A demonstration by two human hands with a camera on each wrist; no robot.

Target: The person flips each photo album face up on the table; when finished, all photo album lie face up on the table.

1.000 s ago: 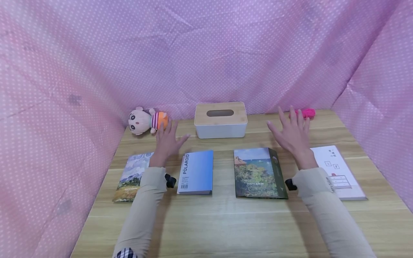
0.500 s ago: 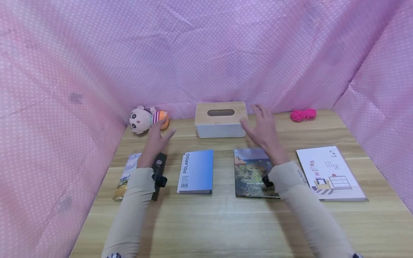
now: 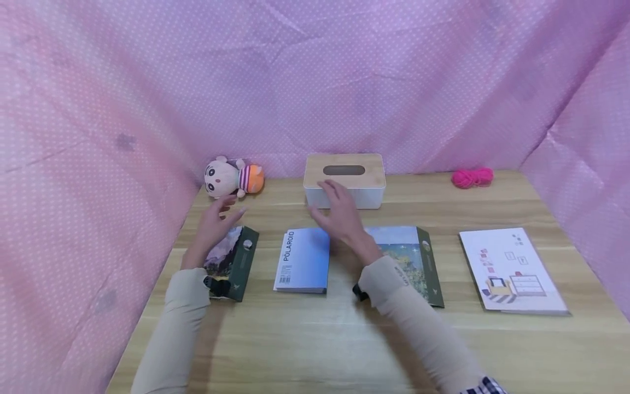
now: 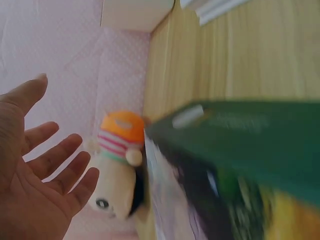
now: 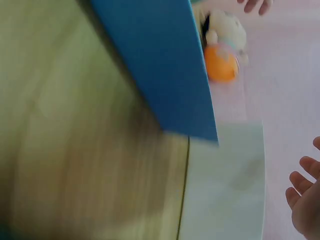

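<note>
While your left hand (image 3: 211, 225) hangs loosely spread, the plush doll (image 3: 230, 178) lies at its one o'clock and a green-edged album (image 3: 243, 264) at five; your right hand (image 3: 342, 218), fingers also parted, has the blue POLAROID album (image 3: 304, 262) at its seven, the tissue box (image 3: 361, 190) at twelve.

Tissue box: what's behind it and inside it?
Behind the tissue box, pink dotted cloth shows; anything low behind the box is hidden. Its slot shows only dull grey-brown, no tissue sticking out; the contents can't be made out.
</note>
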